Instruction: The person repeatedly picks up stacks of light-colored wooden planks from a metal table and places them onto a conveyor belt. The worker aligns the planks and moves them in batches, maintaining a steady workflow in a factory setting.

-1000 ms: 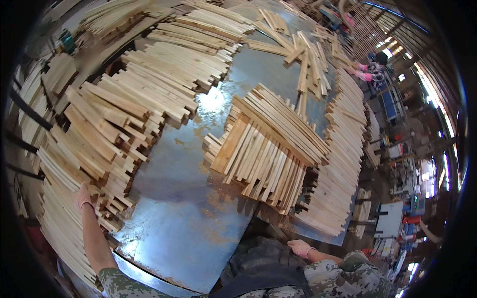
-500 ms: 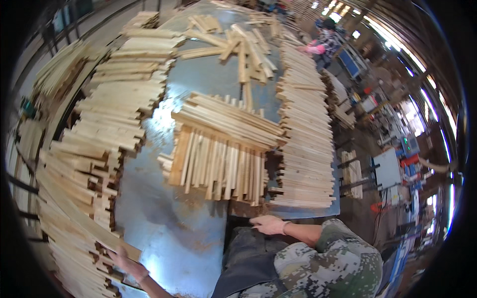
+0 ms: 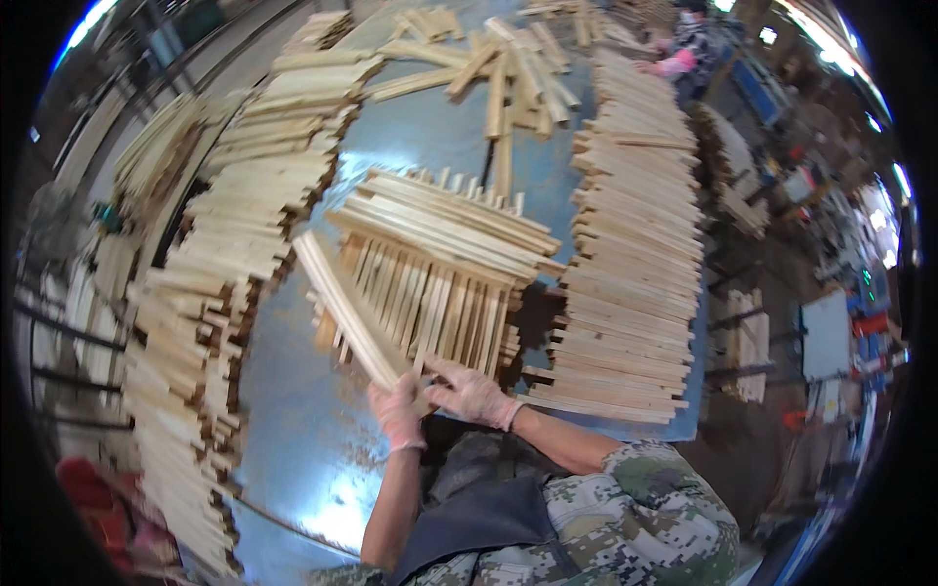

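Observation:
My left hand (image 3: pixel 396 408), in a thin pale glove, is closed around the near end of a light wooden slat (image 3: pixel 342 308). The slat tilts up and away to the left, and lines along it leave unclear whether it is one piece or several together. My right hand (image 3: pixel 476 398), gloved too, is beside that near end with its fingers apart; whether they touch the wood I cannot tell. Beyond my hands lies a stack of slats, its lower layer (image 3: pixel 445 308) running away from me and its upper slats (image 3: pixel 449 225) lying across.
A long row of slats (image 3: pixel 630 283) lines the right side of the metal table (image 3: pixel 283 391). Another uneven row (image 3: pixel 244 210) runs along the left. Loose slats (image 3: pixel 508 73) lie jumbled at the far end. A person (image 3: pixel 689 54) stands at the far right.
My left hand has swung from the left row to the middle, carrying a slat. My right hand has moved left from near my body to beside it.

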A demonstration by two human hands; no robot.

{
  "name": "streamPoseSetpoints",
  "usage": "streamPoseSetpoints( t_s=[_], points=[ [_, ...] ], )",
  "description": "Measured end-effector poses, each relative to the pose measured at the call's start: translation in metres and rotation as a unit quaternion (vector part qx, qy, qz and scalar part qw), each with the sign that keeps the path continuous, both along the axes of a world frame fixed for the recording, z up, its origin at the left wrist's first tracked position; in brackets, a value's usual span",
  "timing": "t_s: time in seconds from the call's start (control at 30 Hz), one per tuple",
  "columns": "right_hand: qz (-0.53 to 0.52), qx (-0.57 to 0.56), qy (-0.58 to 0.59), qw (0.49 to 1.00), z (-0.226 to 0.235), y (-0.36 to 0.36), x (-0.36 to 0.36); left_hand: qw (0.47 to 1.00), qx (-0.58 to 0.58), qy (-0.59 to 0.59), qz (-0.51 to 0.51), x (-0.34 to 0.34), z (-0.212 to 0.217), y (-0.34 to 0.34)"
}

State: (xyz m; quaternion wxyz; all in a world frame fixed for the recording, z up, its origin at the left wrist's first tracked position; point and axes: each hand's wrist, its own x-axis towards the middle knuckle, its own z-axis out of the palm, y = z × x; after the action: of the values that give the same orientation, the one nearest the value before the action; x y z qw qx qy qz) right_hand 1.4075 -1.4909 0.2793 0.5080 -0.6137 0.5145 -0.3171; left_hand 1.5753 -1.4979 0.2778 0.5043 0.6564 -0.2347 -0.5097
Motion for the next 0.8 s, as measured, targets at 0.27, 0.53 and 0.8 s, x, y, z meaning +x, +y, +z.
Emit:
streamPoseSetpoints(
  t_s=[0.27,0.53,0.8],
  points=[
    [-0.112,0.144,-0.173,0.968,-0.022,-0.008,-0.082,0.958,0.107,-0.245,-0.107,-0.115,-0.002,-0.036],
    [-0.262,0.069,0.072,0.960,-0.063,-0.046,-0.181,0.955,0.064,-0.099,-0.274,-0.153,-0.073,-0.087],
    [-0.277,0.292,-0.185,0.897,-0.073,0.024,-0.201,0.974,0.137,0.075,-0.164,-0.132,-0.062,-0.164]
  ],
)
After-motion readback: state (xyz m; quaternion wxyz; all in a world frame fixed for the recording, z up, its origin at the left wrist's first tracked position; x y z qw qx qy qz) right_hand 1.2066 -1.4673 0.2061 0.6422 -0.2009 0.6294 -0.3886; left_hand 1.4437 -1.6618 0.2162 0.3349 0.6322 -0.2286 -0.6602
